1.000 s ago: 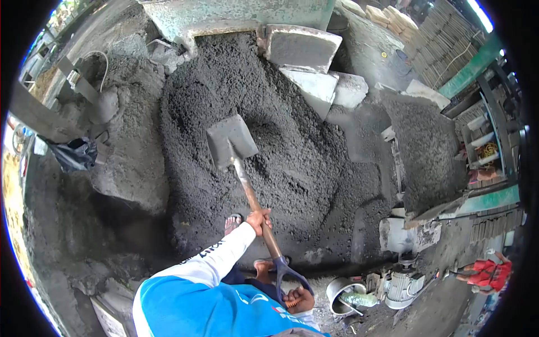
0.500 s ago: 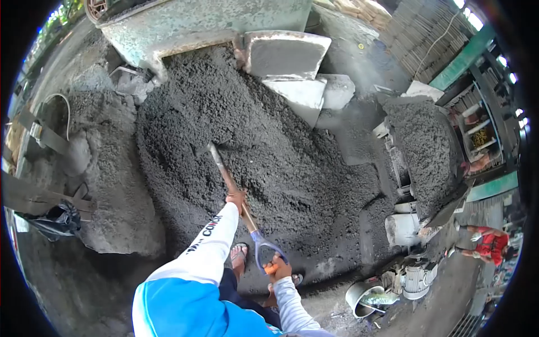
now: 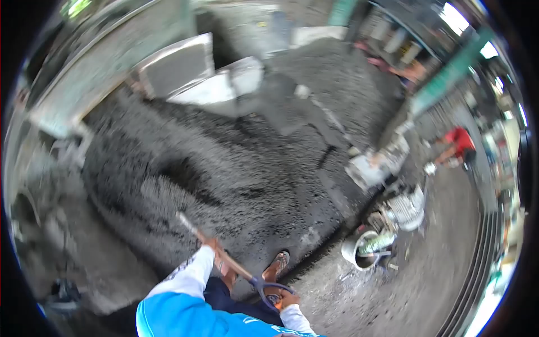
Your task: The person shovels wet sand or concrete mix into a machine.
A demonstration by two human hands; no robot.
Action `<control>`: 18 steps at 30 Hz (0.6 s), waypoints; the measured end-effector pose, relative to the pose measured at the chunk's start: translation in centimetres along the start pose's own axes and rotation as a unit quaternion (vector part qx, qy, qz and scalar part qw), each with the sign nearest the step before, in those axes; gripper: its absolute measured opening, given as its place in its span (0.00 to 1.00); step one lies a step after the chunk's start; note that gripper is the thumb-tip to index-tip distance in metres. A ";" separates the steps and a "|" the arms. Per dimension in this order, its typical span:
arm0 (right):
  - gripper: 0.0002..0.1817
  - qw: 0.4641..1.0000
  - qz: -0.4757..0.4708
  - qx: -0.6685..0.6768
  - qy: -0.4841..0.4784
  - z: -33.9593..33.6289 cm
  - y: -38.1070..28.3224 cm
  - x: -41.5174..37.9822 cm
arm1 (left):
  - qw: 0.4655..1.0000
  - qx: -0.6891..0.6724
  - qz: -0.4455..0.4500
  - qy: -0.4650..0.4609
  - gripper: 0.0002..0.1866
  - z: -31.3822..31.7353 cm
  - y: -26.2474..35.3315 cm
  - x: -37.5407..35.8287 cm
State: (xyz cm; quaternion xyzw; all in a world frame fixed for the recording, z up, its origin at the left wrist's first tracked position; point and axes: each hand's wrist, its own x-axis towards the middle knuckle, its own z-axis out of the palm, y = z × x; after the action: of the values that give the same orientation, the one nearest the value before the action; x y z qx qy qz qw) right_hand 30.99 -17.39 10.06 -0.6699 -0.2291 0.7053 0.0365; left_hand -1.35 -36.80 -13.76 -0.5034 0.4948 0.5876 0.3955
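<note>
- The left hand (image 3: 210,245) is closed round the wooden shaft of the shovel (image 3: 224,259), partway along it.
- The right hand (image 3: 287,299) is closed on the shovel's D-shaped handle, low in the view and close to the body.
- The shovel slants up and to the left from that handle; its far end reaches the near edge of the dark pile (image 3: 224,168), and the blade is too blurred to make out.
- The pile is a broad mound of dark grey, grainy mix that fills the middle of the view.
- A sandalled foot (image 3: 278,264) stands at the pile's near edge, just beside the shovel handle.
- Pale slabs (image 3: 208,78) lean at the far side of the pile.
- A metal bucket (image 3: 359,250) sits on the floor to the right, near a motor (image 3: 407,208).
- Another person in red (image 3: 457,145) crouches further off to the right.
- The whole view is smeared by motion.
</note>
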 end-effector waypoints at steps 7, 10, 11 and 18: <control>0.19 0.993 -0.013 -0.090 0.078 -21.3 5.8 0.1 | 0.987 0.068 -0.120 0.077 0.08 6.0 -15.1 -11.8; 0.17 0.992 0.036 0.080 0.095 -25.8 6.8 -1.7 | 0.990 0.136 -0.039 -0.016 0.07 8.2 -19.4 -13.3; 0.17 0.987 0.039 0.133 0.087 -26.8 7.4 -2.1 | 0.984 0.176 -0.009 -0.033 0.07 9.9 -19.6 -15.4; 0.11 0.915 -0.153 0.373 0.000 -22.3 -0.2 -6.8 | 0.937 0.150 0.057 -0.310 0.13 32.3 -13.8 -36.6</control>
State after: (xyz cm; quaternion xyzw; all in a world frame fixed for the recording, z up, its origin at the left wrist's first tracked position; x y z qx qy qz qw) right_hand 53.03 -13.52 16.48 -0.5641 -0.0491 0.7255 0.3912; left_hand 12.07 -1.19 19.79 -0.2018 0.4581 0.6549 0.5662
